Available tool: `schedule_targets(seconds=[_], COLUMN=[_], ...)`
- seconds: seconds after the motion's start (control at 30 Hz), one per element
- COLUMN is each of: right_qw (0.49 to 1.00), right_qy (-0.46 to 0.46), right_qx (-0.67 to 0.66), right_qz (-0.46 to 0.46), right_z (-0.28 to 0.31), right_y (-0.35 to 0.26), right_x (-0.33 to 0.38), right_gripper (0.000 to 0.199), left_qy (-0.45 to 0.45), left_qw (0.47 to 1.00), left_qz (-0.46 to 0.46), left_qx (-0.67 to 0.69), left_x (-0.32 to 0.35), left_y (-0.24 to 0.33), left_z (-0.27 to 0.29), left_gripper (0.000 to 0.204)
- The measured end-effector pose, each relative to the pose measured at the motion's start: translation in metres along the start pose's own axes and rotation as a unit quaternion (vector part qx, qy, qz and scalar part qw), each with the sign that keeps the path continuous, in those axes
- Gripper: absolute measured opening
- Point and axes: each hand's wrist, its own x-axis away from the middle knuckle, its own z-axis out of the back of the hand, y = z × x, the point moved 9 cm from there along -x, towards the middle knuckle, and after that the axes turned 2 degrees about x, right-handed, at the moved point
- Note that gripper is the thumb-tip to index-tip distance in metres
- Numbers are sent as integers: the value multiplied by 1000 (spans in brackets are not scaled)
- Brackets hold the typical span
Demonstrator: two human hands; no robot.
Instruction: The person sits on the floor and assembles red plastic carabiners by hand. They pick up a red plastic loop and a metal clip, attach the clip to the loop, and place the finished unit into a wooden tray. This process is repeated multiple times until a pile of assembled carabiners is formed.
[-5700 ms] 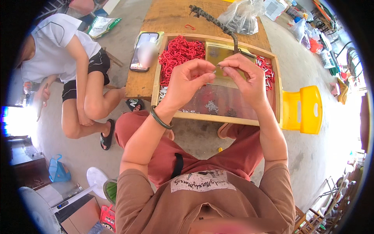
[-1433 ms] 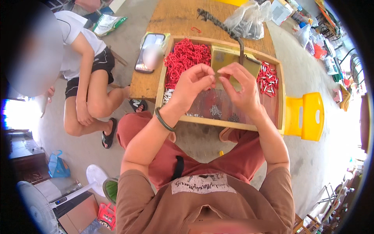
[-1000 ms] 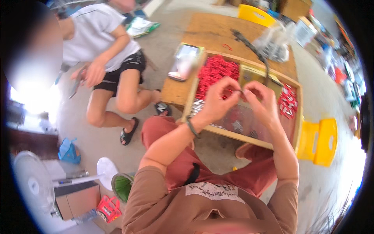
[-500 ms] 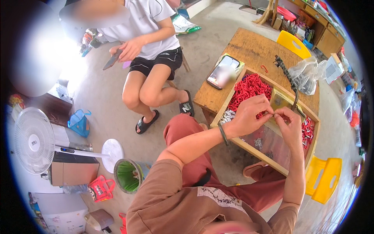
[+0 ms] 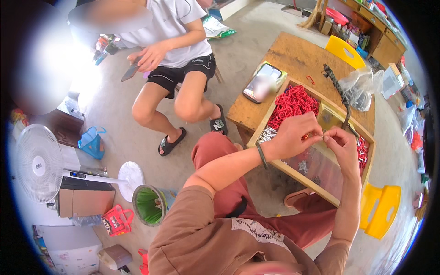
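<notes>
Meeting over the wooden tray (image 5: 305,182), left hand (image 5: 293,134) and right hand (image 5: 343,146) hold fingers pinched together, contents unclear.

Red clips (image 5: 293,105); silvery pieces (image 5: 267,134); yellow chair (image 5: 382,225); brown shirt (image 5: 197,238); white-trimmed black shorts (image 5: 200,66).

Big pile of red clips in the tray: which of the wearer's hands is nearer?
Left. The left hand overlaps the near edge of the big pile of red clips in view; the right hand is farther, to the pile's right.
</notes>
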Motion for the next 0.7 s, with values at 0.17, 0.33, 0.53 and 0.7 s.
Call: schedule_targets(seconds=[0.17, 0.33, 0.53, 0.7], right_qw=[998, 995, 995, 1000], right_qy=[37, 55, 51, 3], right_qx=[42, 69, 77, 28], right_qz=[7, 37, 41, -7], right_z=[1, 2, 7, 3], right_y=[4, 9, 13, 18], right_x=[0, 5, 6, 2], right_gripper=[9, 10, 13, 15], left_qy=[-13, -10, -20, -61], left_qw=[994, 988, 998, 997], left_qz=[-57, -74, -18, 52], left_qx=[-92, -132, -51, -16], left_x=[3, 9, 7, 7], left_y=[2, -1, -14, -21], left_z=[-5, -16, -21, -26], left_gripper=[16, 17, 16, 16])
